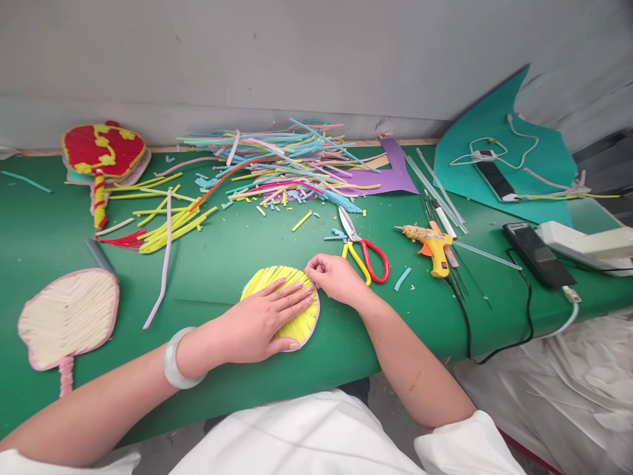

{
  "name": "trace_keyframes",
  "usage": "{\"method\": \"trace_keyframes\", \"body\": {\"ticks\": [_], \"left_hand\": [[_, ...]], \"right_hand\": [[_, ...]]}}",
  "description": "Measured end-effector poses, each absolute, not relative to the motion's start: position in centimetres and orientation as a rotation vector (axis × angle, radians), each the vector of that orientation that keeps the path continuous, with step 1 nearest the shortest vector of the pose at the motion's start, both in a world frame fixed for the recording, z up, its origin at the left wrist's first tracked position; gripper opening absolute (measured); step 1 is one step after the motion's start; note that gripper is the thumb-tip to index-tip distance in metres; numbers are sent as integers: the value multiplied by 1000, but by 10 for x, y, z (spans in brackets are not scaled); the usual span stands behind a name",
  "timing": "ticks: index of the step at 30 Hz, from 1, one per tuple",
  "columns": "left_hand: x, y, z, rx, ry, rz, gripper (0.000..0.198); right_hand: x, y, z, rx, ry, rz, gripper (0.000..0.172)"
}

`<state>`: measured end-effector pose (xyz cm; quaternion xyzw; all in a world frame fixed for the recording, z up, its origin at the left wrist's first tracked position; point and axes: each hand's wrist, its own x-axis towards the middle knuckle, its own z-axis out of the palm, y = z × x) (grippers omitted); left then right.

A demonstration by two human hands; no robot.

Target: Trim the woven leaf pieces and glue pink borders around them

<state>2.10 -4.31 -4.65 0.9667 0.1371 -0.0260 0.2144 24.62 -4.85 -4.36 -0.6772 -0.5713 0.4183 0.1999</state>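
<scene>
A round yellow piece (pixel 254 282), covered in pipe-cleaner strips with a pale rim, lies on the green table near its front edge. My left hand (pixel 264 322) rests flat across it, fingers spread out, with a pale bangle on the wrist. At the disc's upper right edge, the fingers of my right hand (pixel 336 277) are pinched together; whatever is between them is too small to make out. Scissors (pixel 363 251) with one red and one yellow handle lie just beyond my right hand.
Cut pipe cleaners (pixel 277 165) are heaped at the back. A yellow glue gun (pixel 432 247), phone (pixel 537 254) and teal sheet (pixel 524 158) are on the right. On the left lie a red fan shape (pixel 103 152) and a cream one (pixel 69 316).
</scene>
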Motion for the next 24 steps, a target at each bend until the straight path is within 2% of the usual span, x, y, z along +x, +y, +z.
{"method": "trace_keyframes", "body": {"ticks": [24], "left_hand": [[23,-43,-44,2683,390,-115,75]], "right_hand": [[246,-48,-43,-1892,-1594,1166,12]]}}
